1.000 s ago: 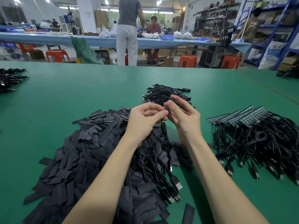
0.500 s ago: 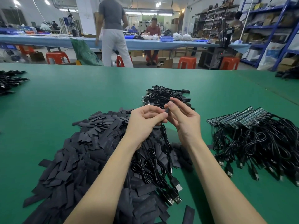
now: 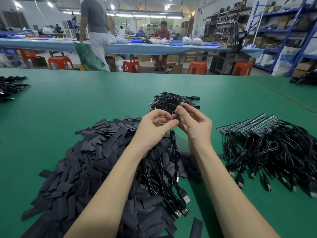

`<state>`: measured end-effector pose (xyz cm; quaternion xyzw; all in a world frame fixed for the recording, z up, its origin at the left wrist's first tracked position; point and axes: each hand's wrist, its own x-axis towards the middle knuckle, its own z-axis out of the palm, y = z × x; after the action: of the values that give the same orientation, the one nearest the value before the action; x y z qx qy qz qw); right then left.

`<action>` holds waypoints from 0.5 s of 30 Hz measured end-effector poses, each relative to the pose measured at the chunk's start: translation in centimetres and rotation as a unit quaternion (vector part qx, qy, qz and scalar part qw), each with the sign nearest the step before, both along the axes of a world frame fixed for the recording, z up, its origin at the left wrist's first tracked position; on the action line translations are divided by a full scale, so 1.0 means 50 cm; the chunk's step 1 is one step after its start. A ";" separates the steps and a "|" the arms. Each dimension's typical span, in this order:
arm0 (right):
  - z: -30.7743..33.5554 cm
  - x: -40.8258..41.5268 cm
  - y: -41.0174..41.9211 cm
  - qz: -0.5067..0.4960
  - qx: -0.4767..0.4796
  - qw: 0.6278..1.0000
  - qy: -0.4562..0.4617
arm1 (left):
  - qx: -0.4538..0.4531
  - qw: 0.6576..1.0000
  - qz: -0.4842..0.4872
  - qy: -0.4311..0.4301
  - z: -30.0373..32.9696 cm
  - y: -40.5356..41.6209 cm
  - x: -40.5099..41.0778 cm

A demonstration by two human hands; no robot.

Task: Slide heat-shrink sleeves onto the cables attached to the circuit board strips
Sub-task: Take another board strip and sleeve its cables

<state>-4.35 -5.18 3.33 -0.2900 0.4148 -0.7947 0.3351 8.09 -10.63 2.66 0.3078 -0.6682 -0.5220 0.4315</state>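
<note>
My left hand (image 3: 154,127) and my right hand (image 3: 195,124) meet above the green table, fingertips together. Between them is a short black heat-shrink sleeve (image 3: 176,116), pinched by my right thumb and fingers. A black cable (image 3: 173,145) hangs down from the hands to USB plugs (image 3: 184,198) near my forearms. A big heap of flat black sleeves (image 3: 82,162) lies under and left of my left arm. At the right lies a pile of cables with circuit board strips (image 3: 248,125) fanned along its top edge.
A small bundle of black cables (image 3: 171,100) lies just beyond my hands. More cables sit at the far left edge (image 3: 10,88) and far right (image 3: 303,79). Beyond the table stand red stools, a blue bench and people.
My hands have stayed together in the same spot; the fingers have shifted a little on the sleeve. A standing person in the background has walked to the left.
</note>
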 end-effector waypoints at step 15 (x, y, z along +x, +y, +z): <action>-0.003 -0.102 0.011 -0.084 0.094 0.986 -0.106 | -0.195 0.956 0.044 -0.216 0.061 -0.039 -0.063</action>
<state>-9.46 -4.61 3.19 -0.1352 0.4724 -0.8040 0.3348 4.94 -12.57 5.72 0.3521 -0.8199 -0.2836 0.3513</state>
